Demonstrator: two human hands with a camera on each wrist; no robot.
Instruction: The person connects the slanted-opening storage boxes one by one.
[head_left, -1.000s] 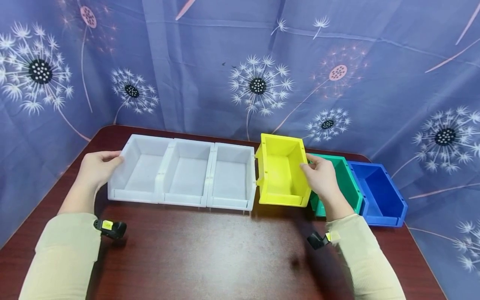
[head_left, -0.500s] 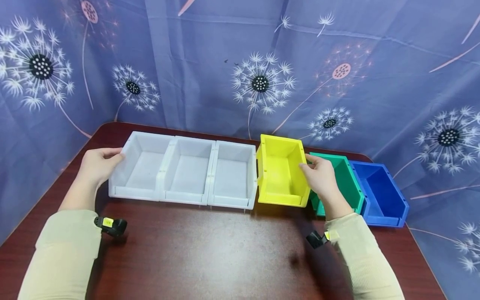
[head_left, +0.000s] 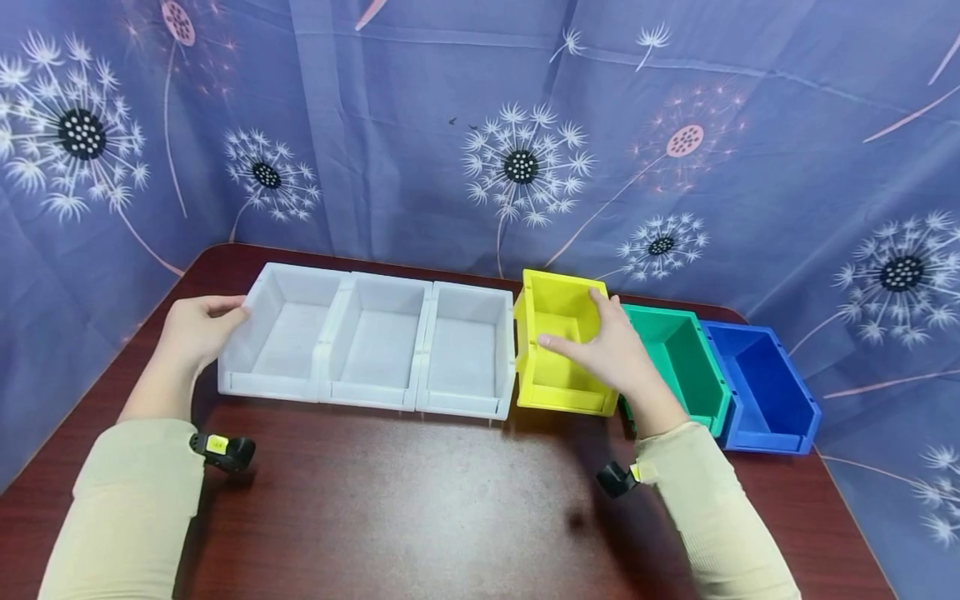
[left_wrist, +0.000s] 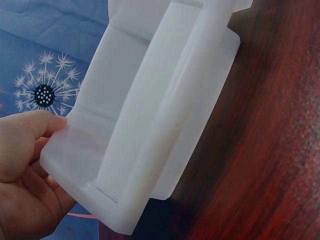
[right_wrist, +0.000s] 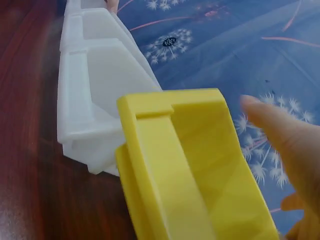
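My left hand (head_left: 197, 333) pinches the left wall of the leftmost white storage bin (head_left: 292, 337), thumb on the inner side in the left wrist view. A middle white bin (head_left: 384, 333) and a right white bin (head_left: 467, 346) stand side by side against it in a row. The yellow bin (head_left: 555, 300) is just right of this row. My right hand (head_left: 618, 354) is over the yellow bin, thumb and fingers spread apart with nothing between them. In the right wrist view the thumb (right_wrist: 272, 122) shows beside the yellow bin's rim.
A green bin (head_left: 690, 367) sits right of the yellow one, partly behind my right wrist. Beyond it, a blue bin (head_left: 765, 383) stands near the right edge of the dark red wooden table (head_left: 420, 500). A blue dandelion-print curtain (head_left: 405, 150) hangs behind and at both sides.
My right hand has let go of the yellow bin's right wall and moved left over the bin, its fingers spreading. The left hand keeps its hold on the white bin.
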